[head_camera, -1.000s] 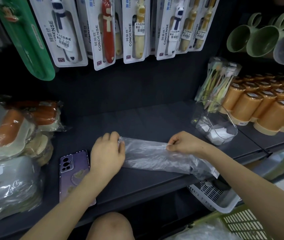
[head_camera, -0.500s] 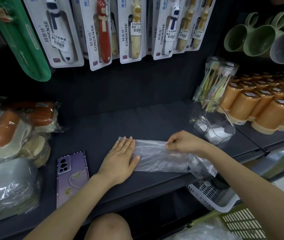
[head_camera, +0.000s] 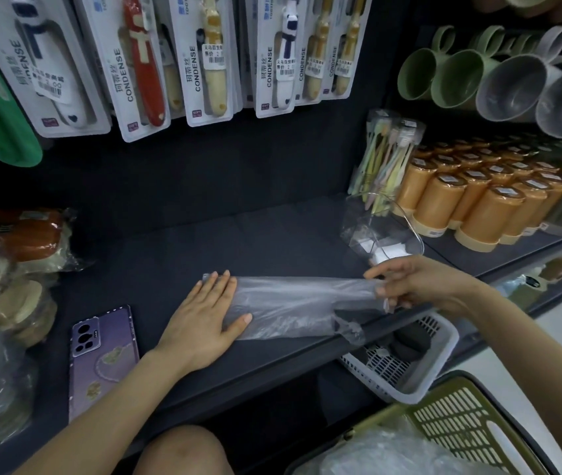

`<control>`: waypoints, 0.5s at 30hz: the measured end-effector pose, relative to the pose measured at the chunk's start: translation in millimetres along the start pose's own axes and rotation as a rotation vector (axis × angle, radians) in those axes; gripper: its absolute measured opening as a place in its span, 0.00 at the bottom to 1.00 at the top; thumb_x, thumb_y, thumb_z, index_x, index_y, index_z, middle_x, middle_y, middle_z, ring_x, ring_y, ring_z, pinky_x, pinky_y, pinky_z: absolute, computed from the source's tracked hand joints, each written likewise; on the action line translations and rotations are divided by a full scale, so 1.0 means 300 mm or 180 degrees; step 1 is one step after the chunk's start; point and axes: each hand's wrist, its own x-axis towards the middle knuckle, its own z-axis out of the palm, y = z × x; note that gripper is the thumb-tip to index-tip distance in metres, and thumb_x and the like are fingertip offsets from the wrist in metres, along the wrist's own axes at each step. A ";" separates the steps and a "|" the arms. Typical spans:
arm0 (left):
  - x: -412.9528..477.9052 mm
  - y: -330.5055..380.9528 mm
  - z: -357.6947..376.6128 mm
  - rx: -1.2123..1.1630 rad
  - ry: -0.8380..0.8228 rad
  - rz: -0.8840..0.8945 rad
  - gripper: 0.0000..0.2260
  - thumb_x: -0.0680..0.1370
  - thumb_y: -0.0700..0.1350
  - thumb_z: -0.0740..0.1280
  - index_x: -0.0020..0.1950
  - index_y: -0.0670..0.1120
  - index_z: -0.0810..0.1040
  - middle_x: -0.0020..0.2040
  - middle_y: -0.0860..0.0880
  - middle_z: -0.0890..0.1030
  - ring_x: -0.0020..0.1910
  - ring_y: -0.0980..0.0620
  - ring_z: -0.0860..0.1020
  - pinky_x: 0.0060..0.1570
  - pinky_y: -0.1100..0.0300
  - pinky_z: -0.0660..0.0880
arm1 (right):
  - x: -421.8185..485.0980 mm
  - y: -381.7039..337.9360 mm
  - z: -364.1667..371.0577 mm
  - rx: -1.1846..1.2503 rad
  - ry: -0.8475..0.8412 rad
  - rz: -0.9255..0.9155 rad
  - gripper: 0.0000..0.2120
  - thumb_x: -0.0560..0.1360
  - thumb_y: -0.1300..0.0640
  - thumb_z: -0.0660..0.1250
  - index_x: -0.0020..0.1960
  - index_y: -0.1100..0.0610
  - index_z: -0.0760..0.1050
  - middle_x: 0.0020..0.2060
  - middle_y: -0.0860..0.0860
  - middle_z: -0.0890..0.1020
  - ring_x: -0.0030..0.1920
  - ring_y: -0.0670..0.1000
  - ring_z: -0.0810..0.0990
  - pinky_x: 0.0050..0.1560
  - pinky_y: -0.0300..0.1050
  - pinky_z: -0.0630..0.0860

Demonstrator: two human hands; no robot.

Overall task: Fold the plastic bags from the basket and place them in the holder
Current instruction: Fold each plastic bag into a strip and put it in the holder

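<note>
Two hands on one plastic bag [head_camera: 300, 303]. Your left hand [head_camera: 204, 320] lies flat on the bag's left end, fingers [head_camera: 218, 286] straight and together, pressing it onto the dark shelf [head_camera: 170, 262]; nothing grasped. Your right hand [head_camera: 420, 286] grasps the bag's right end: thumb on top, the other fingers curled under, film bunched between them and raised slightly off the shelf. The bag is stretched into a long narrow strip between the hands, running left to right near the shelf's front edge. A loose tail hangs over that edge below your right hand.

Behind your right hand, on the shelf, stands the holder [head_camera: 375, 231]: clear, with white folded pieces inside. At bottom right, below the shelf, is the olive-green basket [head_camera: 461, 416] with crumpled clear bags [head_camera: 392, 454] in it. The white slotted basket [head_camera: 420, 365] sits under the shelf edge. The purple phone [head_camera: 105, 354] lies flat on the shelf, left of your left forearm, apart from the bag. The orange cups [head_camera: 478, 207] stand right of the holder, and toothbrush packs [head_camera: 204, 56] hang on the back wall.
</note>
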 end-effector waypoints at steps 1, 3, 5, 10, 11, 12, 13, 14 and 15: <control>0.000 -0.001 -0.001 0.0024 -0.0005 0.0001 0.50 0.59 0.74 0.20 0.76 0.49 0.35 0.77 0.53 0.37 0.73 0.59 0.33 0.70 0.63 0.31 | -0.005 0.004 -0.010 0.0053 -0.0058 0.0043 0.15 0.72 0.70 0.70 0.58 0.60 0.78 0.36 0.60 0.82 0.35 0.53 0.80 0.33 0.40 0.73; 0.001 -0.001 -0.003 0.0067 -0.0014 -0.0001 0.52 0.59 0.74 0.20 0.77 0.49 0.37 0.78 0.52 0.38 0.72 0.59 0.34 0.70 0.63 0.31 | -0.013 0.003 -0.028 0.0013 0.0130 0.0043 0.17 0.72 0.74 0.67 0.58 0.62 0.78 0.41 0.61 0.81 0.38 0.53 0.80 0.35 0.40 0.77; 0.000 0.003 -0.006 0.0101 -0.0007 -0.0013 0.53 0.59 0.75 0.20 0.78 0.49 0.38 0.78 0.52 0.38 0.72 0.59 0.34 0.70 0.63 0.31 | -0.033 -0.021 -0.030 -0.0839 0.0763 -0.0128 0.18 0.73 0.73 0.64 0.59 0.60 0.78 0.50 0.59 0.82 0.43 0.53 0.80 0.41 0.43 0.78; -0.002 0.005 -0.010 0.0035 -0.0050 -0.0026 0.48 0.59 0.76 0.22 0.74 0.54 0.34 0.77 0.54 0.37 0.75 0.58 0.35 0.71 0.62 0.32 | -0.067 -0.146 0.266 -0.2364 0.2018 -0.1559 0.17 0.78 0.58 0.60 0.64 0.58 0.76 0.58 0.57 0.80 0.58 0.60 0.78 0.58 0.52 0.73; -0.004 0.005 -0.011 0.0033 -0.0072 -0.0010 0.46 0.59 0.77 0.22 0.73 0.56 0.32 0.77 0.54 0.37 0.75 0.57 0.35 0.72 0.62 0.33 | -0.045 -0.157 0.353 -0.2484 0.1943 -0.1891 0.18 0.77 0.56 0.58 0.63 0.60 0.77 0.57 0.58 0.81 0.57 0.61 0.79 0.59 0.55 0.73; -0.005 0.005 -0.013 0.0028 -0.0097 -0.0005 0.45 0.59 0.77 0.22 0.72 0.58 0.32 0.77 0.54 0.37 0.75 0.56 0.35 0.72 0.61 0.33 | -0.016 -0.160 0.432 -0.2686 0.1775 -0.2087 0.21 0.76 0.54 0.56 0.63 0.62 0.76 0.58 0.60 0.80 0.59 0.61 0.78 0.62 0.58 0.71; -0.006 0.005 -0.013 0.0016 -0.0120 -0.0009 0.45 0.59 0.77 0.22 0.72 0.58 0.32 0.77 0.53 0.37 0.75 0.57 0.35 0.72 0.61 0.33 | 0.017 -0.152 0.501 -0.2953 0.1507 -0.2090 0.24 0.78 0.52 0.52 0.67 0.62 0.73 0.64 0.60 0.76 0.66 0.60 0.74 0.68 0.60 0.65; -0.006 0.005 -0.014 0.0005 -0.0139 -0.0013 0.46 0.58 0.77 0.22 0.72 0.58 0.32 0.77 0.53 0.37 0.75 0.57 0.34 0.72 0.61 0.33 | 0.041 -0.138 0.552 -0.3197 0.1108 -0.1834 0.26 0.80 0.51 0.47 0.73 0.61 0.65 0.72 0.60 0.68 0.73 0.58 0.65 0.73 0.60 0.54; -0.006 0.006 -0.015 -0.0001 -0.0155 -0.0015 0.47 0.58 0.78 0.23 0.73 0.58 0.33 0.78 0.53 0.37 0.74 0.58 0.34 0.72 0.61 0.33 | 0.057 -0.116 0.577 -0.3357 0.0788 -0.1575 0.27 0.82 0.49 0.42 0.77 0.59 0.56 0.76 0.57 0.59 0.77 0.56 0.55 0.75 0.58 0.44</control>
